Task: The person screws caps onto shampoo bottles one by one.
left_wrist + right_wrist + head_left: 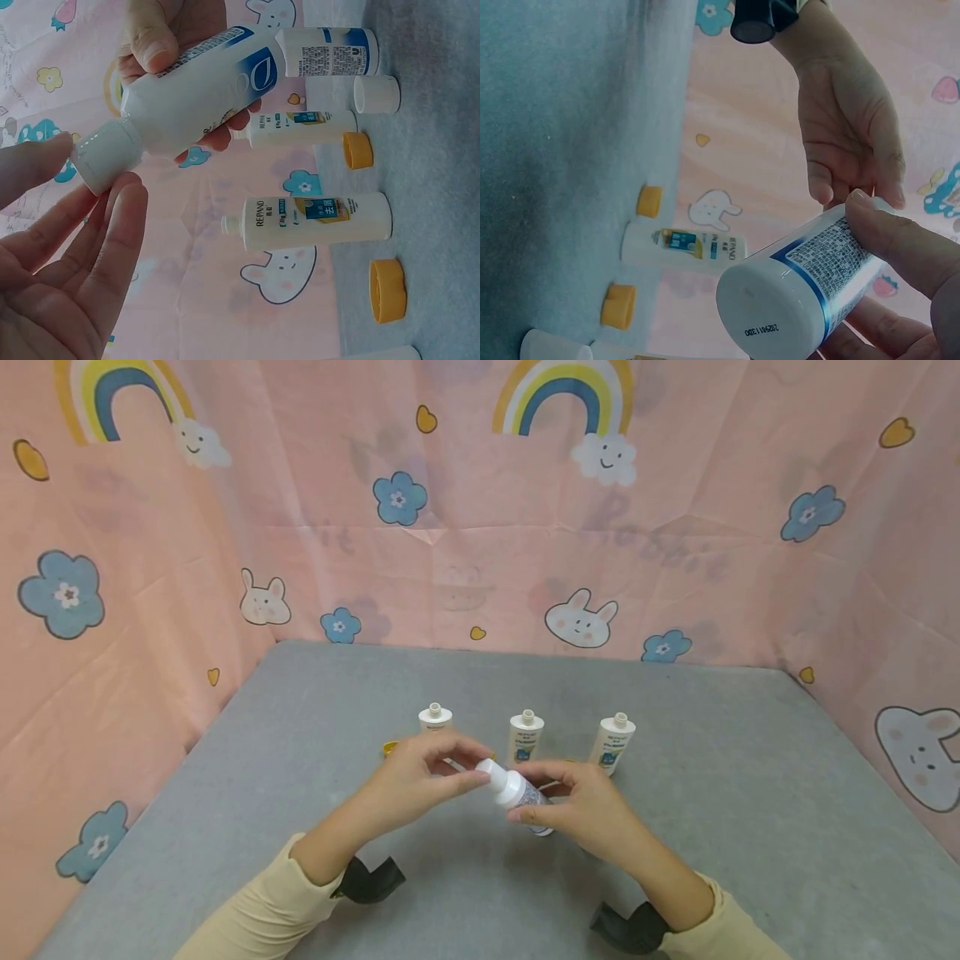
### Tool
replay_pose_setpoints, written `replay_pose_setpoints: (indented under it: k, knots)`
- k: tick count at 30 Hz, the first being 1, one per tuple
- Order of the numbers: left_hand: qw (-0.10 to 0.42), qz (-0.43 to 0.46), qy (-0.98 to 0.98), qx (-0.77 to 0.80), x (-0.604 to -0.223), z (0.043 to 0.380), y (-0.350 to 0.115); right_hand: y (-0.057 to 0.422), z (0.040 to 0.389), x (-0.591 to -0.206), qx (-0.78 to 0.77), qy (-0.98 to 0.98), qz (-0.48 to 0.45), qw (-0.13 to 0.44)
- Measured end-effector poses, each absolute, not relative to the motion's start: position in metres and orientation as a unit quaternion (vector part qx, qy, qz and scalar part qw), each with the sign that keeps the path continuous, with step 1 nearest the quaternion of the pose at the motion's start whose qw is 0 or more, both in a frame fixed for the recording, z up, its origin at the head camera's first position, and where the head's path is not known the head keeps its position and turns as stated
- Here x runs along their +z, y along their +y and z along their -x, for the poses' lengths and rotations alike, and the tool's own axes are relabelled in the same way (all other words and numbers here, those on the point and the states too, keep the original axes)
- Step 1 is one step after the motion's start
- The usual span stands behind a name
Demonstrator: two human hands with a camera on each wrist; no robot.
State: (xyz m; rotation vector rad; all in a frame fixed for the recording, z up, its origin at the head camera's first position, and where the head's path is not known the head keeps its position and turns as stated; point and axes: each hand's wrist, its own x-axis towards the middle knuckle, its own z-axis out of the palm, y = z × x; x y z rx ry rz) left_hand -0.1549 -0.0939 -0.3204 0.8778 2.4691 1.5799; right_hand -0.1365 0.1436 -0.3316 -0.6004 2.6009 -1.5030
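Observation:
My right hand (588,802) holds a white bottle with a blue label (206,94), tilted with its top toward the left hand and its base (769,307) facing the right wrist camera. At the bottle's top end sits a white cap (107,155). My left hand (412,781) pinches this cap between thumb and fingertips. Behind the hands stand three white pump-less bottles with bare necks: one at the left (435,717), one in the middle (527,735) and one at the right (613,743). The left one is partly hidden by the left hand.
In the left wrist view, another white and blue bottle (334,52) stands beyond the held one, with a loose white cap (377,94) beside it. Yellow caps (388,291) lie by the standing bottles. Grey cloth covers the table (337,693); a pink printed curtain (465,552) surrounds it.

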Motion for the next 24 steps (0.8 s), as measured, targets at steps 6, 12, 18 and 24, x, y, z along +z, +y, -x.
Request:
replay_pose_setpoints:
  k: [6,12,18,24]
  knots:
    - [0.040,-0.304,0.803,0.511,-0.3208,0.1551,-0.0955,0.1427,0.1361,-0.3302,-0.491,0.848,0.195,0.039]
    - [0.038,-0.324,0.799,0.506,-0.3198,0.1546,-0.0963,0.1426,0.1358,-0.3299,-0.492,0.847,0.196,0.036]
    - [0.048,-0.310,0.796,0.517,-0.3174,0.1540,-0.0961,0.1430,0.1364,-0.3301,-0.493,0.847,0.194,0.036]
    - [0.052,-0.281,0.807,0.516,-0.3188,0.1548,-0.0952,0.1426,0.1359,-0.3297,-0.493,0.847,0.196,0.039]
